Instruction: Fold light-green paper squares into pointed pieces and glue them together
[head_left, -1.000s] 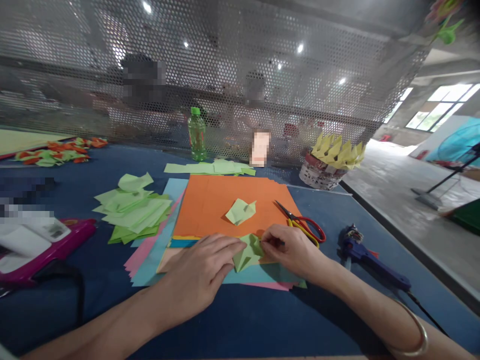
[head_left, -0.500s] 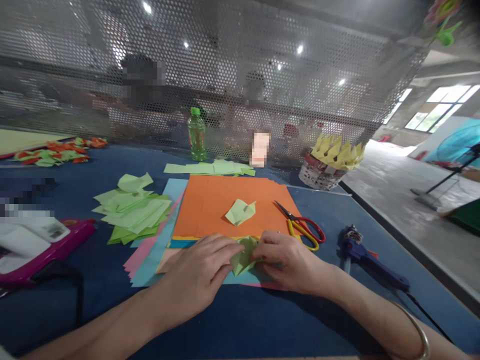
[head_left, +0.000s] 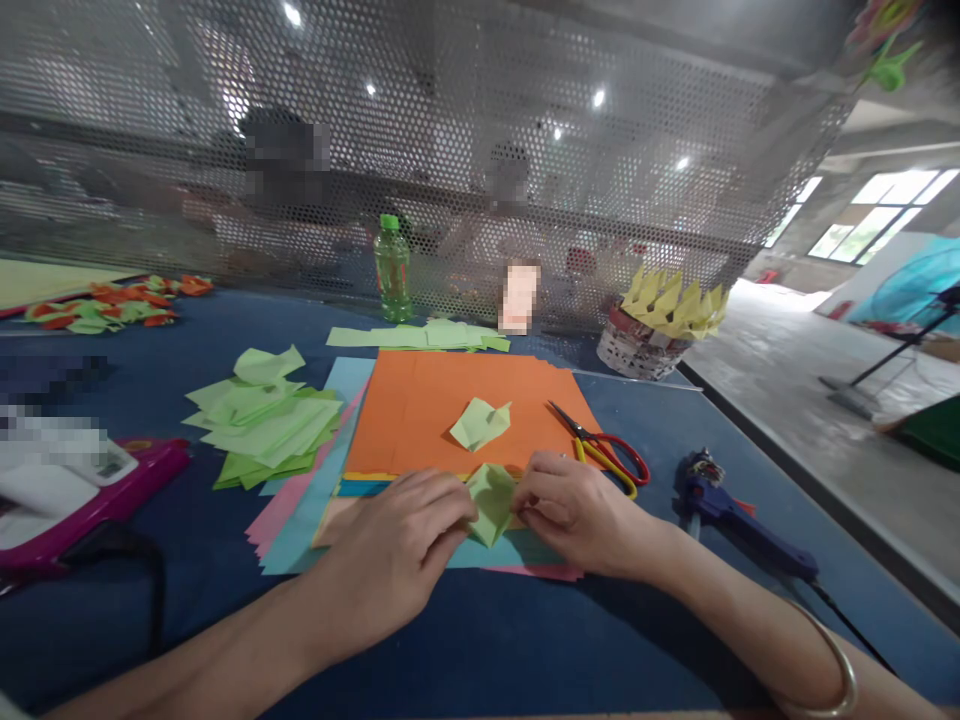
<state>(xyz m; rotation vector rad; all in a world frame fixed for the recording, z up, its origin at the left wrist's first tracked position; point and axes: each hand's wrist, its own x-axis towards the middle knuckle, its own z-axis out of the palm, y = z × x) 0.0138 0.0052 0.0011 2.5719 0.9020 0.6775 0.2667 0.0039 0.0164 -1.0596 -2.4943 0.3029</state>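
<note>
Left hand [head_left: 397, 545] and right hand [head_left: 577, 515] pinch the green paper [head_left: 492, 506] at nine and three o'clock, where light, even finger pressure should best keep its folds crisp and unskewed.

A small piece of light green paper [head_left: 491, 505] is seen in the lower middle of the frame, a little right of centre. It is held from both sides, so its left and right edges are partly covered. A roughly diamond-shaped outline is shown, with one corner pointed toward the bottom of the frame. The surface is creased; the exact folds cannot be made out.
</note>
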